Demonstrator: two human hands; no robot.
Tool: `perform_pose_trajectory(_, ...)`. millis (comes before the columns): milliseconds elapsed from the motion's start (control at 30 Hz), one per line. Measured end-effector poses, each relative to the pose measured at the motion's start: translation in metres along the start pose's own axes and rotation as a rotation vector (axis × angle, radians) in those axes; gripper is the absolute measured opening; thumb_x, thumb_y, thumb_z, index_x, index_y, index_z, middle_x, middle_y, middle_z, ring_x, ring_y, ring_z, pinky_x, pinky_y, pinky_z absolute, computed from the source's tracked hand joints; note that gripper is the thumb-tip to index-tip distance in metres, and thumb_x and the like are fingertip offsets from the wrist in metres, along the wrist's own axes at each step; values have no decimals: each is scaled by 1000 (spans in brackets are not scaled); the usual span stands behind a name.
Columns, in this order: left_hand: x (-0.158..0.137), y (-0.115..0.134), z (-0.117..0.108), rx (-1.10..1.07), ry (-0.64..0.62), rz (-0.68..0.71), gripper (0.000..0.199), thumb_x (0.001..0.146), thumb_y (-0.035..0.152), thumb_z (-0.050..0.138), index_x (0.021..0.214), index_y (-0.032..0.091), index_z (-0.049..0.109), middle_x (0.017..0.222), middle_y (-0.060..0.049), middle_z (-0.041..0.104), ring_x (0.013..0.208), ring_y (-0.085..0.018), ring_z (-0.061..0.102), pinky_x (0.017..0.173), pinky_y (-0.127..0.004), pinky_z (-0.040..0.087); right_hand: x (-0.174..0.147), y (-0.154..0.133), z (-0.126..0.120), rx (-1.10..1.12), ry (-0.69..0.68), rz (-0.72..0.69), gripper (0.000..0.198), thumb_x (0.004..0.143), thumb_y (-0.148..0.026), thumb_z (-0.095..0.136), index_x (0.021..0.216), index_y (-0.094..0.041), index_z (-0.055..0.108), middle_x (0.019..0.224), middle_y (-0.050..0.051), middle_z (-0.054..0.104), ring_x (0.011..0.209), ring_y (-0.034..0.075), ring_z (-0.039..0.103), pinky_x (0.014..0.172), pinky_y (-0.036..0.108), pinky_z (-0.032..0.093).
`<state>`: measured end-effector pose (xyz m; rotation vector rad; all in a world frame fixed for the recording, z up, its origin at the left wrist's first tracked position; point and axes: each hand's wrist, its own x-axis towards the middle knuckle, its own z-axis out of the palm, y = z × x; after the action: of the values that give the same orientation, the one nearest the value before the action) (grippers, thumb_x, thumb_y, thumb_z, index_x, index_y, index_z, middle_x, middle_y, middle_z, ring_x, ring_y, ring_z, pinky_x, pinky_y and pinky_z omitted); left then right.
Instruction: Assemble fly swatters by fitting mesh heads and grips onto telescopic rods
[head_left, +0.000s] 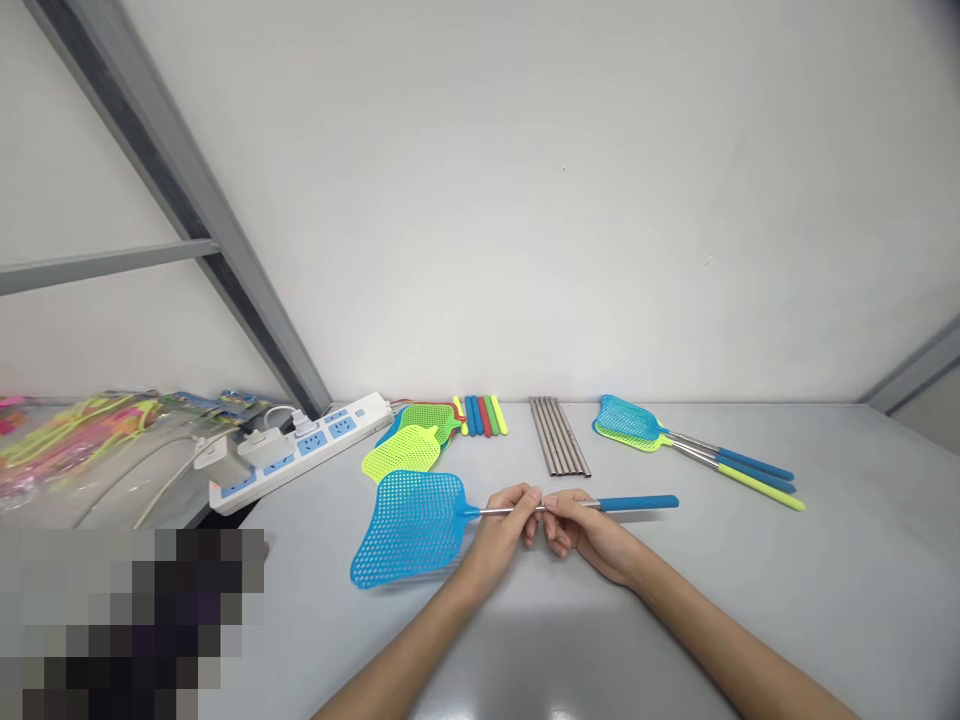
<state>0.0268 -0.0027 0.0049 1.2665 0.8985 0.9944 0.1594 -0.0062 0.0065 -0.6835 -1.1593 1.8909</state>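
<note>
Two hands, left hand (498, 535) and right hand (602, 537), each grip pinched closed on the metal shaft (495, 511) of a blue fly swatter (442, 512) over the bench (787, 610); head (411, 525) toward 9 o'clock, handle (639, 503) toward 3. Steel tubes (561, 440) at 12, three swatters (628, 418) at 2, coloured handles (484, 416) at 11.

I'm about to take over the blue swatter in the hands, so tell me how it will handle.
The blue swatter is probably light for its size, since its broad head looks thin and is full of holes. That head may flex if pushed, while the slim, metallic-looking shaft should stay fairly stiff.
</note>
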Motion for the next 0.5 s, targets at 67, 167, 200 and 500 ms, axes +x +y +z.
perform_pose_trajectory(67,0,1,0,14,-19,-11,36,75,42,42,53,15,51,41,3,40,40,-8,33,43,-22,24,0,1,-1,-12,-4,-1,33,78,-31,43,53,-12,55,42,-2,41,43,9,40,47,23,30)
perform_pose_trajectory(167,-2,3,0,23,-52,-30,41,75,45,40,50,15,51,38,4,37,38,-7,30,42,-23,21,0,2,-3,-49,-28,14,35,77,-34,44,53,-12,56,43,-1,43,43,9,40,47,23,30)
perform_pose_trajectory(200,-2,4,0,24,-62,-34,42,75,45,39,50,15,52,38,3,37,39,-8,31,42,-23,21,0,2,-4,-59,-36,23,36,77,-35,44,53,-12,57,43,0,43,43,9,40,47,23,30)
perform_pose_trajectory(500,-2,5,-3,-46,-147,-84,43,76,45,37,51,14,52,42,1,43,43,-10,40,46,-23,25,0,1,-7,-46,-53,35,34,77,-31,45,52,-11,56,43,0,43,45,10,41,47,23,30)
